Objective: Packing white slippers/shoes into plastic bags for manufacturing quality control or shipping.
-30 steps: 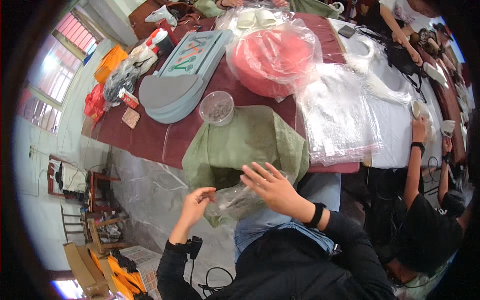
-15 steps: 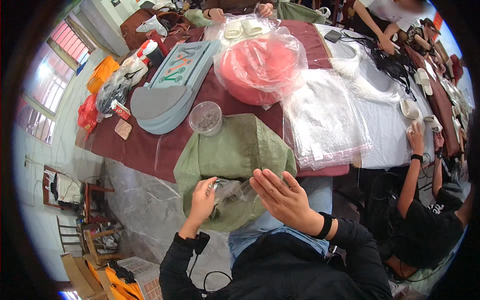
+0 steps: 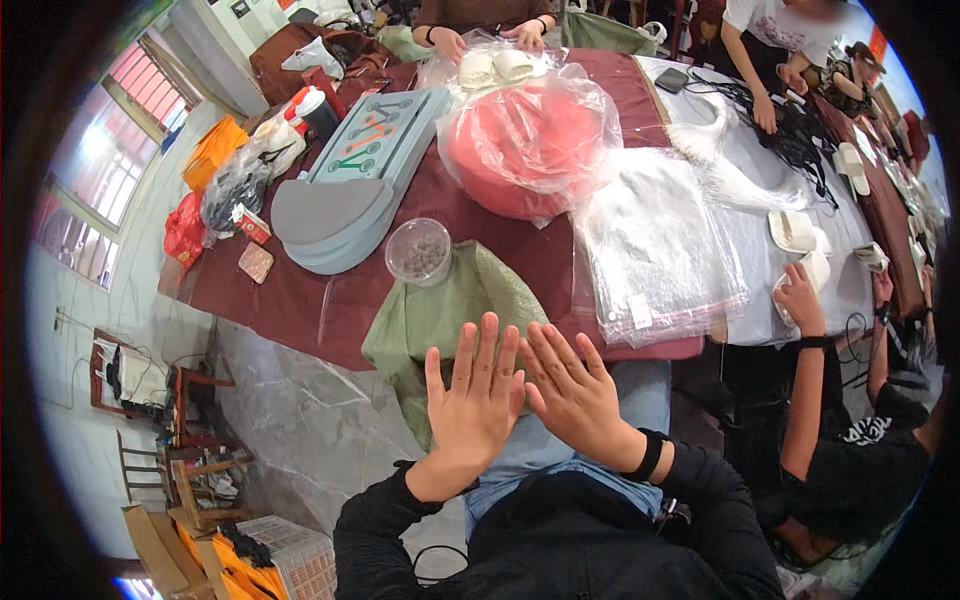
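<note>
My left hand (image 3: 472,402) and my right hand (image 3: 578,398) are held up side by side over my lap, palms down and fingers stretched out. Nothing is in either hand, and their thumb sides nearly meet. Under and beyond them a green woven sack (image 3: 490,292) hangs over the table's near edge, partly hidden by my left hand. Just past the sack stands a clear round tub (image 3: 418,252) of small greyish pieces. To the right lies a stack of clear plastic bags (image 3: 655,240).
A red bundle in clear plastic (image 3: 525,150) and a grey-blue board-like device (image 3: 340,190) lie on the dark red tablecloth (image 3: 330,320). Pale slippers (image 3: 795,232) are at the right, where a co-worker's hand (image 3: 798,300) reaches. Another person's hands (image 3: 446,42) are across the table.
My left hand has let go of the crumpled clear plastic and moved right beside my right hand, fingers spread. The plastic is no longer visible, and the sack's near part has slumped.
</note>
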